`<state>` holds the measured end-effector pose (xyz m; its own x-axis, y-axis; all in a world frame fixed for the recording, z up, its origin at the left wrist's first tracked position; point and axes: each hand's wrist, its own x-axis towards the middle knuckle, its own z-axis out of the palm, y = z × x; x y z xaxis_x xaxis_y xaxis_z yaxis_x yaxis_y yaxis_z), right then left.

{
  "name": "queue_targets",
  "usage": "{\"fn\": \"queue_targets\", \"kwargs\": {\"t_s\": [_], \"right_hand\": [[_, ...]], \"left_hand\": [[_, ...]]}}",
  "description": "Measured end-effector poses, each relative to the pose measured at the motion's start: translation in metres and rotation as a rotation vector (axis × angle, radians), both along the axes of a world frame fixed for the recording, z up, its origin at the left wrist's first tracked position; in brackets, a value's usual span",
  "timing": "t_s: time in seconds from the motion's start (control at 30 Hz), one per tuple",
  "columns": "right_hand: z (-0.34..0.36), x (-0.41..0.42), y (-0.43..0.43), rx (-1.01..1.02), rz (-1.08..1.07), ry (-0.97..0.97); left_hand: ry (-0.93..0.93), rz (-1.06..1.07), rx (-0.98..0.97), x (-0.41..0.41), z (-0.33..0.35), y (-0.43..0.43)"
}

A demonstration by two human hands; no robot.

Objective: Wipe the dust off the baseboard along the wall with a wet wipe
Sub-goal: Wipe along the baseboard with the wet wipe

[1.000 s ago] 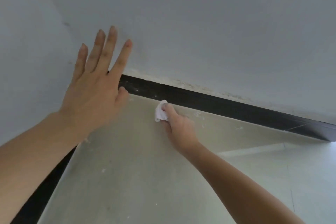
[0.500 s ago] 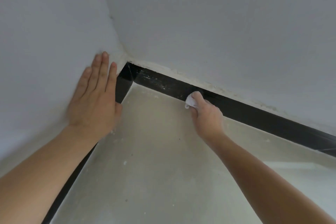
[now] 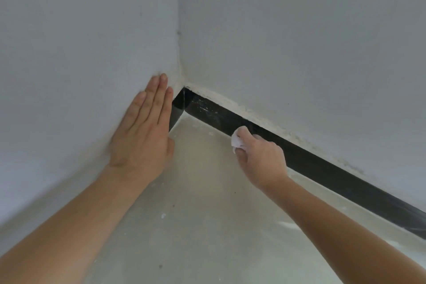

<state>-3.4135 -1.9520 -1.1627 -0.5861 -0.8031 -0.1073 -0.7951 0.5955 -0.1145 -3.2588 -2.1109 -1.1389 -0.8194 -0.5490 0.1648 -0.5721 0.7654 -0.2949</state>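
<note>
Two bare hands work in a room corner where grey walls meet a pale floor [image 3: 196,226]. The right hand [image 3: 262,157] is curled closed around a crumpled white wet wipe [image 3: 237,140], thumb and fingers pinching it so that only a small bunch of it shows past the knuckles. The wipe is pressed against the lower face of the black baseboard [image 3: 322,168] on the right wall [image 3: 299,41], and the grip sits right where the board meets the floor. From the grip toward the corner, the board carries faint whitish streaks and specks of dust; away from the grip, toward the near edge of the view, it looks darker and more even. Above the grip, along the top edge of the board, runs a rough cream line of filler or plaster. The left hand [image 3: 145,131] is flat and open, holding nothing, its fingers together and laid against the left wall [image 3: 80,53], with the fingertips close to the corner. It is well apart from the wipe, across the bare floor of the corner. A short piece of black baseboard shows just beside its little finger. Below the grip, small white flecks dot the floor
</note>
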Motion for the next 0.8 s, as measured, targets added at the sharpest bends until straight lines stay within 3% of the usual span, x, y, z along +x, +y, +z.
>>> {"fn": "queue_targets", "kwargs": {"t_s": [0.1,0.37,0.57,0.8], "right_hand": [[0.008,-0.009,0.000,0.100,0.017,0.096],[-0.025,0.019,-0.083,0.043,0.104,0.002],[-0.029,0.004,-0.056,-0.271,0.382,0.450],[-0.032,-0.005,-0.080,-0.225,0.582,0.603]], "left_hand": [[-0.003,0.019,-0.036,-0.002,-0.001,0.001],[0.033,-0.006,-0.018,0.001,-0.001,0.000],[0.024,-0.011,-0.033,0.001,-0.001,0.000],[0.059,-0.031,-0.027,0.002,-0.002,-0.001]]}}
